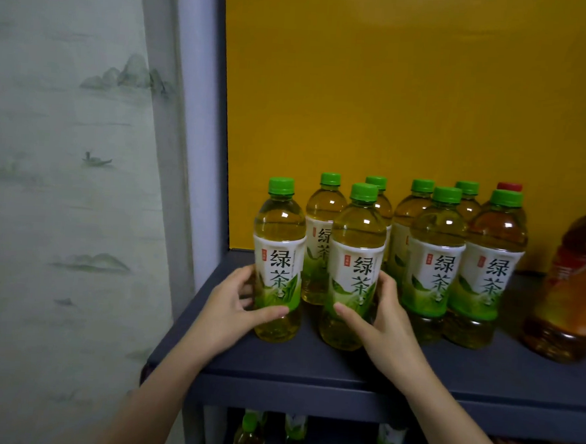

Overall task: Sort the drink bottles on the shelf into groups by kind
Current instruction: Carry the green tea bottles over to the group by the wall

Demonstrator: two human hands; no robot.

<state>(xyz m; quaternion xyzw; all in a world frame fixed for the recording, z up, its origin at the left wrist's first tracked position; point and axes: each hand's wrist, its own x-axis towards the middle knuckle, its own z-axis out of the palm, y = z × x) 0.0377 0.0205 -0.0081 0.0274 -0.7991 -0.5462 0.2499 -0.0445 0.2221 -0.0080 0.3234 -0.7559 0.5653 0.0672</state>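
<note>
Dark shelf (310, 367), yellow backing (394, 108) — left hand (231, 307) grips the end bottle (278, 255), right hand (384, 327) grips its neighbour (354, 270); the close-packed bottles behind (323, 220) could topple if knocked.

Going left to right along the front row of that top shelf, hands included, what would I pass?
The left hand → first green tea bottle, which it grips → second green tea bottle → right hand gripping it → third green tea bottle → fourth green tea bottle → big red-labelled bottle at the right edge.
</note>
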